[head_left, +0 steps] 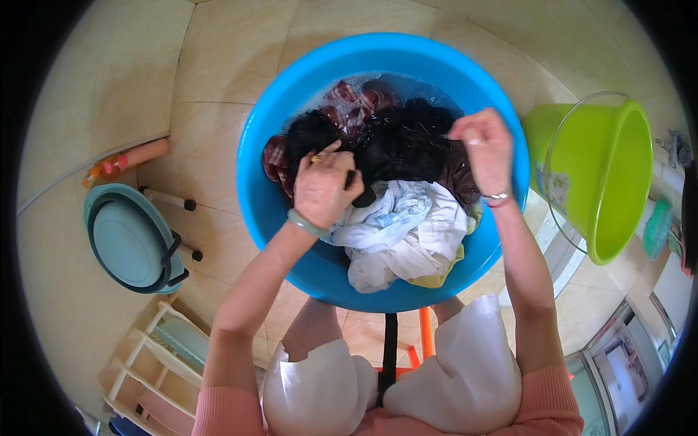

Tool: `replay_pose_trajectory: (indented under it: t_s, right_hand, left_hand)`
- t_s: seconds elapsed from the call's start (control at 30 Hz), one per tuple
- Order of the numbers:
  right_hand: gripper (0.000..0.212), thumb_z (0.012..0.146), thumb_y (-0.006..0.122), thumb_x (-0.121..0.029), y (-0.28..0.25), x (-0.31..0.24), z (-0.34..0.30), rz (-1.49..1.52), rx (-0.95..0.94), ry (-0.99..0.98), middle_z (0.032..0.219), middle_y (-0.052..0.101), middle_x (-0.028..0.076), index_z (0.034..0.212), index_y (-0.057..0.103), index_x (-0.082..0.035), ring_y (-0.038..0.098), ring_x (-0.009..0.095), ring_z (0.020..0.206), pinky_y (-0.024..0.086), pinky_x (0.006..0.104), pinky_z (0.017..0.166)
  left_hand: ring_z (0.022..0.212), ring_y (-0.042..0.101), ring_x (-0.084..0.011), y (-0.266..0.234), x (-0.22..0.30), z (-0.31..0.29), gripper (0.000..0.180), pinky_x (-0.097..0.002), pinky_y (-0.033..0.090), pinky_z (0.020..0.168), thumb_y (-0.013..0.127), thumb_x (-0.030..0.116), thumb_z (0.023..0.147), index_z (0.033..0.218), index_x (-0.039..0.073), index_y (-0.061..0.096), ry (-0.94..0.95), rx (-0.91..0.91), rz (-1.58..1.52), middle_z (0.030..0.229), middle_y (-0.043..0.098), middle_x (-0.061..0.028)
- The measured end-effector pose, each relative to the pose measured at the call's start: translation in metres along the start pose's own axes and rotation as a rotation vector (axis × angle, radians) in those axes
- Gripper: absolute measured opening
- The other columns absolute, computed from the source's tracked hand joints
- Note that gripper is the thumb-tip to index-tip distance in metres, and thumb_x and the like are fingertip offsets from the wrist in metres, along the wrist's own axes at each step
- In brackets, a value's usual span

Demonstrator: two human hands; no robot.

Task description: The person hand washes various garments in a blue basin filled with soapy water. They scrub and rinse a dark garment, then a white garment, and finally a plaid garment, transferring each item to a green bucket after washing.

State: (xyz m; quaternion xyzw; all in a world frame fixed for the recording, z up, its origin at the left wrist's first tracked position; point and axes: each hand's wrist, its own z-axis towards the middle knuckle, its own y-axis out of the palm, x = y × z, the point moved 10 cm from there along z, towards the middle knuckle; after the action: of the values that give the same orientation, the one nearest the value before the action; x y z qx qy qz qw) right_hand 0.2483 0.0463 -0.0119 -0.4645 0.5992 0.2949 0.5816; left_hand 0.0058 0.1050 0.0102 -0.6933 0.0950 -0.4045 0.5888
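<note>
A large blue basin [254,189] in front of me holds wet laundry in sudsy water. My left hand [325,187], with a ring and a pale green bangle, is closed on a black garment [372,156]; a fold of it shows between thumb and fingers. Over the basin's right side, my right hand [486,149] is raised with curled fingers, slightly blurred. Whether anything is in it, I cannot make out. White and pale blue cloth [407,225] is heaped at the near side, with yellow cloth [436,276] under it. A dark red plaid garment [349,105] lies half soaked farther back.
A lime green bucket [625,182] with a wire handle stands tilted in view at the right. Grey-green folded basins [127,240] lean by the left wall near orange bottles [123,161]. A wooden rack [156,363] is at lower left. Orange stool legs [425,334] show between my knees.
</note>
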Motion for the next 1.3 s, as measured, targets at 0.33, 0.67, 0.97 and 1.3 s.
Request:
replay_pose_trajectory:
  t_s: [0.33, 0.67, 0.97, 1.3]
  right_hand:
    - [0.053, 0.066, 0.082, -0.027, 0.078, -0.011, -0.005, -0.931, -0.365, -0.224, 0.152, 0.031, 0.006, 0.115, 0.061, -0.021, 0.023, 0.037, 0.142, 0.03, 0.067, 0.099]
    - [0.039, 0.064, 0.072, 0.008, 0.013, -0.103, -0.028, 0.308, -0.077, -0.107, 0.13, 0.052, 0.015, 0.093, 0.049, -0.004, 0.051, 0.025, 0.118, 0.04, 0.0329, 0.1]
    - [0.053, 0.072, 0.077, -0.025, 0.043, -0.045, -0.034, -0.817, -0.257, -0.298, 0.142, 0.042, 0.008, 0.123, 0.06, -0.023, 0.034, 0.035, 0.133, 0.033, 0.0498, 0.103]
    - [0.036, 0.087, 0.059, -0.04, 0.103, 0.036, 0.011, -1.155, -0.344, -0.385, 0.113, 0.058, 0.01, 0.113, 0.063, -0.016, 0.053, 0.033, 0.11, 0.045, 0.0597, 0.083]
  left_hand:
    - [0.08, 0.055, -0.0113, -0.092, -0.021, -0.008, 0.011, -0.0246, 0.047, 0.075, 0.051, 0.015, 0.096, 0.088, 0.007, 0.052, -0.755, 0.193, -1.412, 0.085, 0.059, -0.0046]
    - [0.085, 0.057, -0.0182, -0.111, -0.026, -0.007, 0.016, -0.0297, 0.046, 0.083, 0.063, 0.013, 0.09, 0.086, 0.009, 0.048, -0.597, 0.266, -1.573, 0.088, 0.06, -0.0082]
    - [0.14, 0.028, -0.0397, -0.025, 0.041, 0.034, 0.037, -0.0521, 0.031, 0.108, 0.065, 0.007, 0.08, 0.115, 0.015, 0.061, 0.145, -0.073, -0.326, 0.15, 0.033, -0.0156]
    - [0.125, 0.045, -0.0332, 0.121, -0.017, 0.033, 0.045, -0.0484, 0.045, 0.091, 0.057, 0.032, 0.09, 0.132, 0.017, 0.048, 0.053, -0.454, 0.34, 0.138, 0.045, -0.0138]
